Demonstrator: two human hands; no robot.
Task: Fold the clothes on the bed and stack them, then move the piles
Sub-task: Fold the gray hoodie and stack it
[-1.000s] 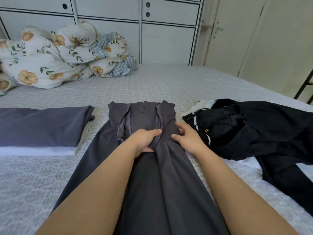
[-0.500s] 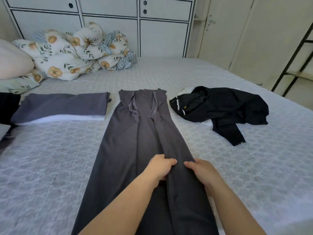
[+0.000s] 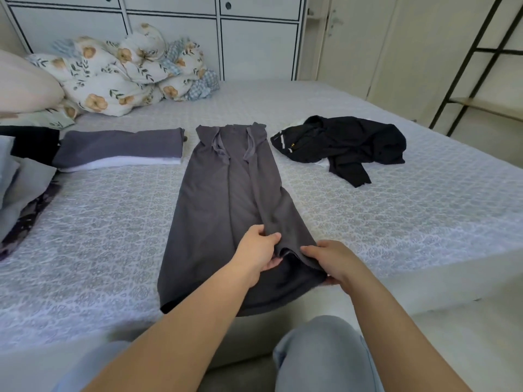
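Note:
A long dark grey dress [image 3: 226, 199] lies flat lengthwise on the bed [image 3: 410, 222], its sides folded in toward the middle and its hem at the near edge. My left hand [image 3: 259, 250] pinches the folded fabric near the hem. My right hand [image 3: 331, 258] grips the hem's right corner just beside it. To the left lies a folded pile [image 3: 119, 148] of grey and white cloth. A crumpled black garment [image 3: 342, 142] lies on the right with white cloth under it.
A floral duvet [image 3: 121, 75] and pillows [image 3: 25, 83] are heaped at the head of the bed before white cabinets. More clothes [image 3: 19, 176] lie at the left edge. A black metal shelf [image 3: 481, 66] stands at the right. My knees in jeans [image 3: 325, 355] are against the bed's near edge.
Both hands slid down the dress from its top, near the straps, to the hem, smoothing the folded sides. The view pulled back and now shows the bed edge and my knees.

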